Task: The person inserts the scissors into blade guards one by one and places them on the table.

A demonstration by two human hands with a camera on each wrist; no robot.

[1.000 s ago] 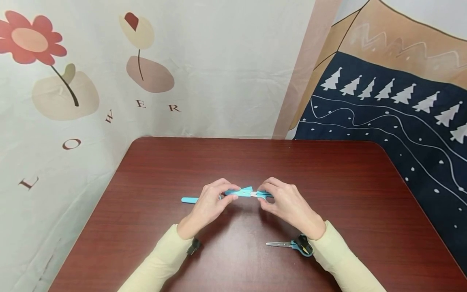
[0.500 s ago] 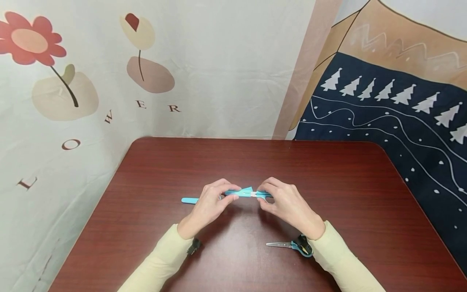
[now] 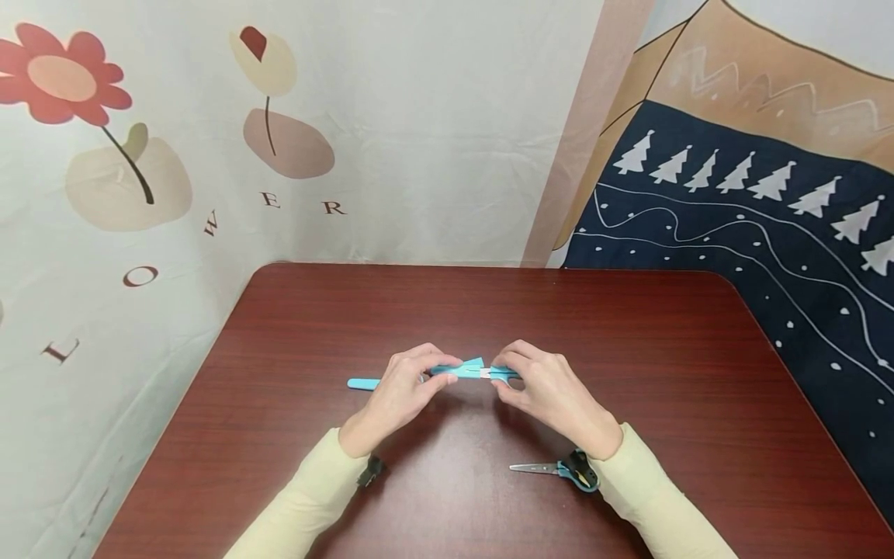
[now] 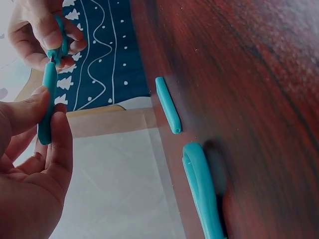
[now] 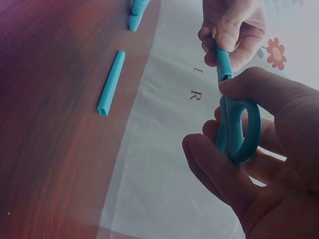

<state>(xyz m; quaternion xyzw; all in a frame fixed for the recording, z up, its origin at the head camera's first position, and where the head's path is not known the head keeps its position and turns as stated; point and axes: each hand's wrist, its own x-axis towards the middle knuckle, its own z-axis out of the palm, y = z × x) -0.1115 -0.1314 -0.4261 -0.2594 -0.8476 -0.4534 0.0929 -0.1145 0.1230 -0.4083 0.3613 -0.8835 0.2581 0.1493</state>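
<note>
While I look down at the dark red bench (image 3: 293,326), I see at the far left a loose blue piece (image 3: 363,383) that lies flat on the wood, its end going under my left hand. My left hand (image 3: 401,388) is just to the right of it, held a little over the bench, and its thumb and first fingers pinch the sheath end of the blue scissors (image 3: 475,369). In the left wrist view the sheath (image 4: 46,107) stands between my thumb and forefinger, and two blue pieces (image 4: 168,104) lie apart from each other on the wood. The scissors hang in the air between both hands, near the middle of the bench. My right hand (image 3: 552,392) holds the other end, its fingers curled around the ring handle (image 5: 240,132). Closer to me, under my right wrist, a second pair of scissors (image 3: 559,469) rests on the bench, its blades pointing left.
</note>
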